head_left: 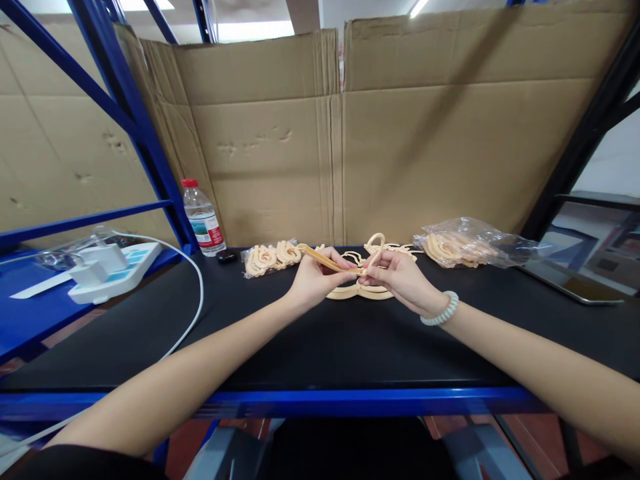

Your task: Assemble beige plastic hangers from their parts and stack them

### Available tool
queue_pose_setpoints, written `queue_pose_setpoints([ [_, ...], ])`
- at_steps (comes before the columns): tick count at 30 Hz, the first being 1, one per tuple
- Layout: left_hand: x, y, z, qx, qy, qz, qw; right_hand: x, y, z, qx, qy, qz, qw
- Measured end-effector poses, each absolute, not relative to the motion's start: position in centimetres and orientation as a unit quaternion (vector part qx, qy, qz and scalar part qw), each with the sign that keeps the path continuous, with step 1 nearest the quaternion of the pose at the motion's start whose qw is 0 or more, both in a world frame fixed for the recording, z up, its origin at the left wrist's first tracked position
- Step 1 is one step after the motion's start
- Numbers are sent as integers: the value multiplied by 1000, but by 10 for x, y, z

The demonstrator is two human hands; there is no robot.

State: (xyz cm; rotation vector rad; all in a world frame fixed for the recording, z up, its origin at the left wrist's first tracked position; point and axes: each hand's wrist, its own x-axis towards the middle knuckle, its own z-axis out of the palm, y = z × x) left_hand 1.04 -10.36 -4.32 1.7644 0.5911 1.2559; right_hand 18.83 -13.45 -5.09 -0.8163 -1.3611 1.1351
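Observation:
Over the middle of the black tabletop, my left hand (315, 279) is closed in a pinch on a beige strip (320, 257), which runs from its upper left toward the other hand. My right hand (403, 280) pinches a looped beige strip (376, 241) that curves up above the fingers. The two strips meet between my fingertips; whether they are joined there cannot be made out. Under and behind the hands lie more curved beige pieces (367, 293), partly hidden by them. A pale coiled band (441, 310) circles my right wrist.
Bagged beige loops (273, 257) lie left of the hands, and an opened clear bag of them (457, 243) lies right. A water bottle (204, 220), white power strip (117, 270) and cable (201, 293) are at left. A flat dark-screened device (570, 283) sits at right. Cardboard (280, 153) walls the back.

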Motion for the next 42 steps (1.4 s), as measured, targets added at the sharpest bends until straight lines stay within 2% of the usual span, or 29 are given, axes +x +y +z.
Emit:
queue_pose_setpoints([
  [7, 13, -110, -41, 698, 253, 517, 427, 180, -138, -50, -352, -587, 413, 601],
  [10, 14, -111, -40, 688, 258, 518, 439, 181, -138, -50, -350, -575, 419, 610],
  [18, 11, -102, -42, 640, 242, 512, 520, 186, -140, -44, -319, -544, 504, 590],
  [26, 13, -109, -35, 656, 296, 468, 513, 189, -137, -42, -376, -600, 470, 527],
  [33, 13, -110, -36, 677, 285, 429, 525, 179, -139, -42, -350, -609, 469, 536],
  [36, 12, -107, -39, 655, 298, 438, 539, 183, -134, -38, -354, -625, 471, 512],
  [39, 11, -104, -37, 622, 300, 452, 564, 202, -118, -29, -377, -629, 424, 532],
  [42, 8, -99, -33, 590, 317, 472, 574, 231, -93, -24, -443, -601, 286, 601],
])
